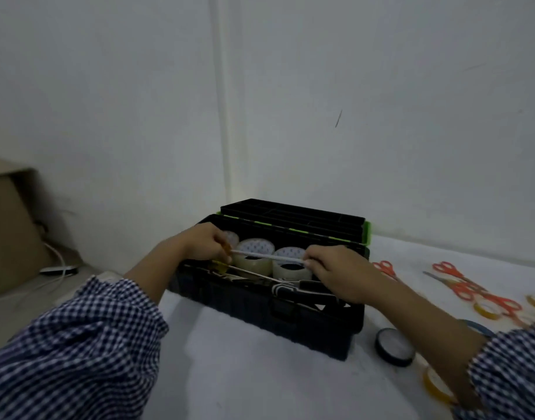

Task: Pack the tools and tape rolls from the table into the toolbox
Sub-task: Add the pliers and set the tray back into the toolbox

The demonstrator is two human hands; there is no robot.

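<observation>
Head view: screwdriver held two-handed over open toolbox

Left hand (205, 244) is curled round the amber handle end of a screwdriver (267, 256). Right hand (336, 269) pinches the tip end of its shaft. Neither hand is spread.

The screwdriver hangs just above the clear tape rolls (251, 265) inside the toolbox (260, 322) and is not yet set down. Its long axis runs left-right, roughly parallel to the box's front wall. Handle points left, tip points right, and it is near level.

Likely step: laying it in the box. Best to keep it parallel to the long side and lower it into the front strip beside the second screwdriver (251, 272). Resting it on top of the rolls could foul the lid. Let both ends down together so it doesn't roll.

The toolbox sits toward the far left corner of the table (245, 374), with its lid open backwards. A black tape roll (395, 347) lies just off the box's front right corner. Orange-handled scissors (460, 286) and yellow tape rolls (486, 310) lie toward the table's right edge, not yet packed.
</observation>
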